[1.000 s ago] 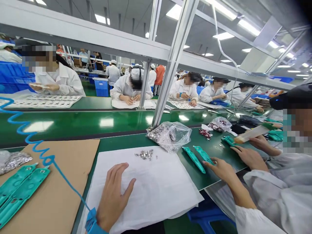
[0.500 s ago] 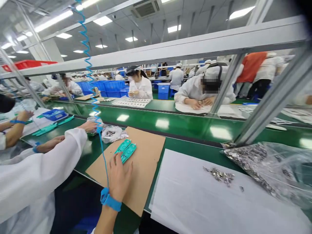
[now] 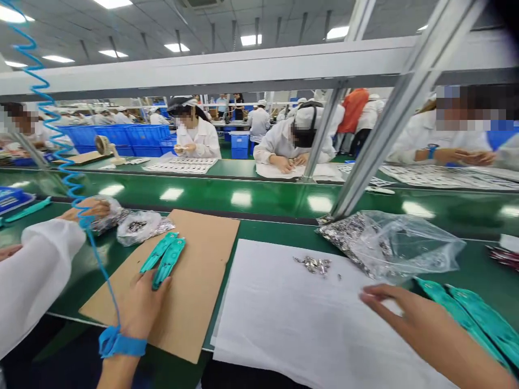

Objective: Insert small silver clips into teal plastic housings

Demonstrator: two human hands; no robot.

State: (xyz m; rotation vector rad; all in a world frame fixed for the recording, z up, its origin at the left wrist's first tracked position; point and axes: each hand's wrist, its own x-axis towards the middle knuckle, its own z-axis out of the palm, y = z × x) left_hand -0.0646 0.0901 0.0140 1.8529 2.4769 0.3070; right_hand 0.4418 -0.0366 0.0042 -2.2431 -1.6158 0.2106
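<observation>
My left hand (image 3: pixel 146 302), with a blue strap on its wrist, has its fingers closed at the near ends of two long teal plastic parts (image 3: pixel 169 259) on the brown cardboard. The two parts lie side by side, slightly spread apart. Over the right side of a white paper sheet (image 3: pixel 267 324) is my right hand (image 3: pixel 401 310), thumb and fingertips pinched together; anything between them is too small to make out. Small shiny metal pieces (image 3: pixel 316 265) lie in a loose pile on the paper. More teal parts (image 3: pixel 474 313) rest beyond my right forearm.
A clear bag (image 3: pixel 377 243) of metal pieces lies behind the paper. Smaller bags (image 3: pixel 140 226) stand behind the cardboard (image 3: pixel 206 281). A co-worker's sleeve (image 3: pixel 52 259) reaches in from the left, near a coiled blue cord (image 3: pixel 68 146). A slanted metal post (image 3: pixel 377 140) rises behind the bench.
The view has turned right, bringing my right hand and the teal parts beside it into sight. My left fingers have closed on the two teal parts, which now lie more spread.
</observation>
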